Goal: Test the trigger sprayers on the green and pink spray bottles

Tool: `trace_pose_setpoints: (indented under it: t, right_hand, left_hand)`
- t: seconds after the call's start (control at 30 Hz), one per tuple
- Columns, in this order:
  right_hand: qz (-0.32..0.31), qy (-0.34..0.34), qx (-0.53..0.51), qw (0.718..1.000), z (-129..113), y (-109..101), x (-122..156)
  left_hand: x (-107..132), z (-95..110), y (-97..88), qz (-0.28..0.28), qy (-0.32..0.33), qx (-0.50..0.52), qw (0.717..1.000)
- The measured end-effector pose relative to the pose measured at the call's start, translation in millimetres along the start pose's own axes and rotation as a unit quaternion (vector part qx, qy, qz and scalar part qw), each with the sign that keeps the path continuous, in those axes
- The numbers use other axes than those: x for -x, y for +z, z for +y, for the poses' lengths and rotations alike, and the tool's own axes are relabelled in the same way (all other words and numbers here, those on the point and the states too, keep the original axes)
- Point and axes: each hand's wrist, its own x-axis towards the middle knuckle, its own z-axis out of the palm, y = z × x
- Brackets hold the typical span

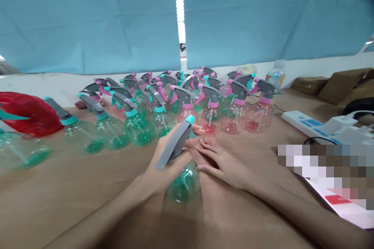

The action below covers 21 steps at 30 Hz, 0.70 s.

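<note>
My left hand (169, 159) is wrapped round the neck of a clear green spray bottle (185, 184) with a grey and turquoise trigger head. The bottle stands at the front of the table, and its neck is hidden behind my fingers. To its right, my right hand (226, 165) rests low over the tabletop with fingers stretched out. The thumb tip comes close to the bottle's side; I cannot tell whether it touches. Just beyond my hands is a row of similar bottles, among them a pink spray bottle (210, 120) and a green spray bottle (140, 130).
Several more green and pink spray bottles crowd the back of the brown table (87, 194). A red plastic bag (37, 114) lies at the left. On the right are a white power strip (304, 124), a lit screen partly blurred out, brown packages (336, 85) and a drink bottle (276, 74).
</note>
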Motion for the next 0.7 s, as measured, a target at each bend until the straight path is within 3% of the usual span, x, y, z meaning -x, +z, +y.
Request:
trace_pose_setpoints:
  t: [0.2,0.7]
  right_hand:
    - [0.000,-0.002,0.001,1.000,1.8,1.0,-0.2]
    - [0.007,-0.002,0.009,1.000,3.1,2.3,1.2]
  left_hand:
    - [0.3,-2.8,-0.3,0.021,0.020,-0.031,0.999]
    - [4.4,-5.7,-1.8,0.022,-0.002,-0.059,0.998]
